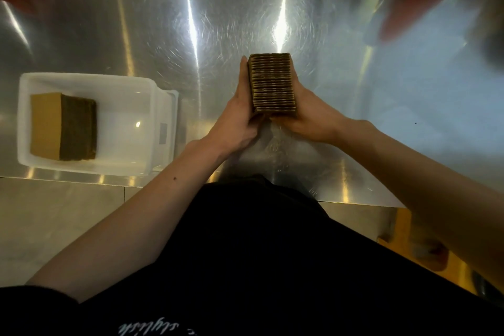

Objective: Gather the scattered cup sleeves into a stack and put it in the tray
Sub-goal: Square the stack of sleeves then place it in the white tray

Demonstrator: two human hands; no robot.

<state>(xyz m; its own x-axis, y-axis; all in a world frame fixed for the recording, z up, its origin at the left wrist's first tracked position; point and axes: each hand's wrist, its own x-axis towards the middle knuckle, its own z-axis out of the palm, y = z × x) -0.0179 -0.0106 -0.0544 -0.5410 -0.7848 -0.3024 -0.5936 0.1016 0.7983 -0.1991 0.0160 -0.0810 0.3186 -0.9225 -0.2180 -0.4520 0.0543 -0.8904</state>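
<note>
A thick stack of brown corrugated cup sleeves (272,83) stands on edge at the middle of the steel table, its ribbed edges facing up. My left hand (240,120) presses flat against its left side. My right hand (305,117) cups its right side and near end. Both hands squeeze the stack between them. To the left stands a white plastic tray (131,123), and another stack of brown sleeves (64,126) lies inside it against its left wall.
The steel table (191,43) has its near edge just behind the tray. A blurred orange shape (414,0) hangs at the upper right and another at the upper left corner. Tiled floor lies below the table edge at the left.
</note>
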